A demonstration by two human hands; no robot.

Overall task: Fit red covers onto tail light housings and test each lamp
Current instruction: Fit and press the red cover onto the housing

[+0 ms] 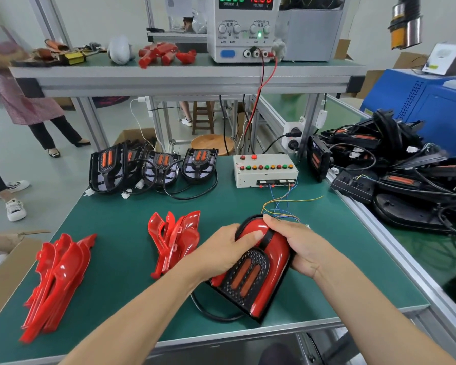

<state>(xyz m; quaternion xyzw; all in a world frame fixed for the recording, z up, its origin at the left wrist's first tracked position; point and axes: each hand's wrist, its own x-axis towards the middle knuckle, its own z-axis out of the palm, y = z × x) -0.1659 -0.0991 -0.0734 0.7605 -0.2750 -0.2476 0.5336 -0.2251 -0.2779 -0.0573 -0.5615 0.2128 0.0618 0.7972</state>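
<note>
Near the front edge of the green counter [111, 248], toward its right corner, a person presses a glossy red cover [273, 248] onto a black tail light housing [248, 296]. The left hand [221, 248] lies curled over the top, thumb on the cover; the right hand [298, 241] has a closed grip around the far side. The shell looks light, stiff and slippery, likely best held by its edges.

Pale floor [63, 164], white wall [100, 19], wooden stool [212, 143] beneath aluminium-framed shelf [184, 75].
</note>
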